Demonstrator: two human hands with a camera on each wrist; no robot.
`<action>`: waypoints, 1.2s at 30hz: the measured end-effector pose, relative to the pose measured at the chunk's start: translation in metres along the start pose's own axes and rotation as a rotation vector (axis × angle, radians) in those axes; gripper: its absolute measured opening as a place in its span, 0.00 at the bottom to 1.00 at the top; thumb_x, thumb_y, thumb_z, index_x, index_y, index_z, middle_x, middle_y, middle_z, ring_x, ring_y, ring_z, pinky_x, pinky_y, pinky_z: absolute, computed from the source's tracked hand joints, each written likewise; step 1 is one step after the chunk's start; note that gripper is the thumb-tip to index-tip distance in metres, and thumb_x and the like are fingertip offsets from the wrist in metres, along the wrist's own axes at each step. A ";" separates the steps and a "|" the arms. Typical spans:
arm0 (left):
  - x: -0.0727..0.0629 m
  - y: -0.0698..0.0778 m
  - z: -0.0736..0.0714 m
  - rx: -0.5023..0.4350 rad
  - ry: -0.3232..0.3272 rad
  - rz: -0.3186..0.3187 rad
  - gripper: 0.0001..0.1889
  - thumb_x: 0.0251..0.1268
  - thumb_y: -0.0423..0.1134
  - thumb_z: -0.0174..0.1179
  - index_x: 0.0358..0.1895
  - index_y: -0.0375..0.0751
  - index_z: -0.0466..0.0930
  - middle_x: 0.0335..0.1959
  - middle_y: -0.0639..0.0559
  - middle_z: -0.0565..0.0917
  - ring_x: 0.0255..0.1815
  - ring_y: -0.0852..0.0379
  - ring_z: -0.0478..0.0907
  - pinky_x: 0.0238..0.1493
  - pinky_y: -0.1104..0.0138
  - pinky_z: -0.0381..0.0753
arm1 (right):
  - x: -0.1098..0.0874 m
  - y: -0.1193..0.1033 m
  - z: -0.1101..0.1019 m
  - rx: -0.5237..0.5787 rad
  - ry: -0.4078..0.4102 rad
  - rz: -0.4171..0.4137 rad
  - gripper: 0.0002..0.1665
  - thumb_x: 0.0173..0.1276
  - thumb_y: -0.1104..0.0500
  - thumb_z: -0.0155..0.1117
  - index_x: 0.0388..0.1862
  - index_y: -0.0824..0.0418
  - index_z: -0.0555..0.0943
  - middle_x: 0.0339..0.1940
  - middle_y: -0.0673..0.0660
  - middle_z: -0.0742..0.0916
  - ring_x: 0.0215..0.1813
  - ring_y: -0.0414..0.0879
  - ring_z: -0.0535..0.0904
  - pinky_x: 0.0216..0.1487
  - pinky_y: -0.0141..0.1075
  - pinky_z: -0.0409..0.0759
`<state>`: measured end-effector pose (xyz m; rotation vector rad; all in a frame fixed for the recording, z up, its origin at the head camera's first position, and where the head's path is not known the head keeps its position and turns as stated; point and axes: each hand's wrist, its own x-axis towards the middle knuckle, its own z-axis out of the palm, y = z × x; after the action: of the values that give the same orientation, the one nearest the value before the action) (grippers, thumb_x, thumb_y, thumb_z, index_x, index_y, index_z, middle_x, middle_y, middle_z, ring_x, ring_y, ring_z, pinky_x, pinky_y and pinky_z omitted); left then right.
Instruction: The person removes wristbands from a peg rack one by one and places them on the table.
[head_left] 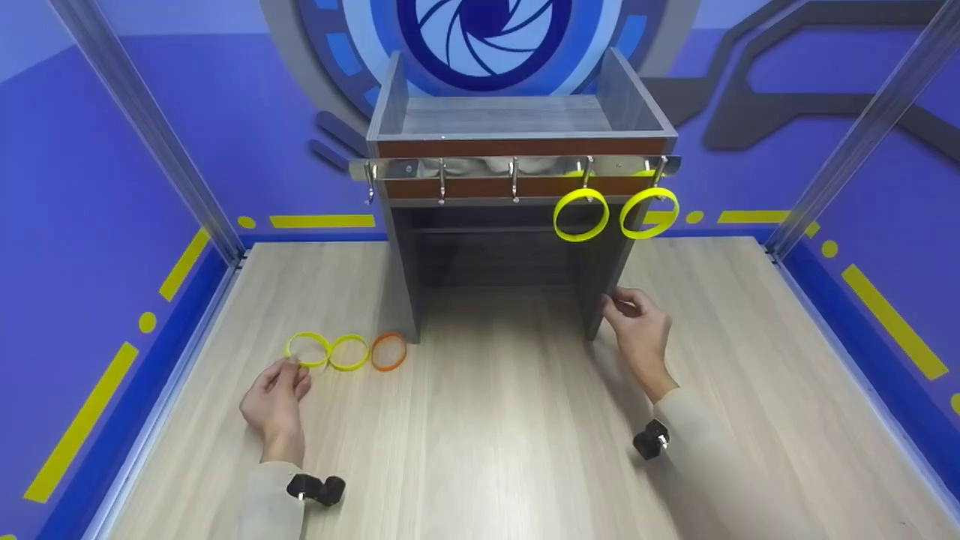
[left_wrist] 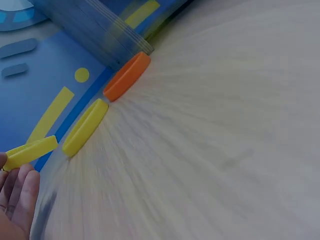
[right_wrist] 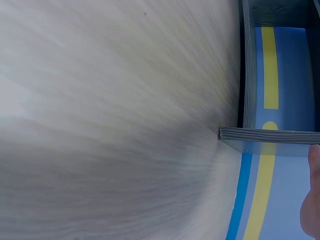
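My left hand [head_left: 274, 401] pinches the near left edge of a yellow wristband [head_left: 289, 351]. In the left wrist view that wristband [left_wrist: 32, 151] looks tilted up from the table between thumb and fingers. Just right of it lie a second yellow wristband [head_left: 349, 352] and an orange wristband [head_left: 389, 352], in a row. My right hand [head_left: 641, 334] grips the front edge of the right side panel [head_left: 598, 300] of a grey wooden shelf, fingers bent. The right wrist view shows only part of this hand [right_wrist: 312, 195], against the panel [right_wrist: 270, 135].
A metal hook rail [head_left: 480, 167] crosses the shelf's front. Two yellow wristbands hang from its right hooks, one nearer the middle [head_left: 556, 225] and one at the end [head_left: 624, 221]. Blue printed walls [head_left: 300, 172] enclose the wooden table [head_left: 487, 435].
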<state>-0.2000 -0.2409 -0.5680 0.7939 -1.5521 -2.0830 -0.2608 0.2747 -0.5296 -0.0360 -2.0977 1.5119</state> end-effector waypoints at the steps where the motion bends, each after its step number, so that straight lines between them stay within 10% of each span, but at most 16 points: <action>1: 0.000 0.000 -0.001 0.021 0.006 0.005 0.18 0.75 0.34 0.67 0.60 0.25 0.81 0.34 0.52 0.90 0.36 0.62 0.89 0.49 0.68 0.90 | 0.000 0.000 0.000 0.004 -0.003 0.000 0.07 0.69 0.69 0.74 0.44 0.68 0.89 0.43 0.60 0.92 0.41 0.39 0.90 0.42 0.24 0.88; 36: 0.000 -0.001 -0.002 0.319 0.064 0.063 0.17 0.75 0.38 0.68 0.60 0.32 0.86 0.51 0.43 0.86 0.40 0.67 0.85 0.50 0.76 0.87 | -0.004 -0.021 0.002 0.000 0.010 0.007 0.08 0.69 0.72 0.72 0.45 0.74 0.87 0.45 0.69 0.90 0.39 0.30 0.86 0.40 0.19 0.84</action>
<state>-0.1984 -0.2423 -0.5695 0.8965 -1.8753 -1.7707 -0.2519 0.2643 -0.5135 -0.0505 -2.0913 1.5126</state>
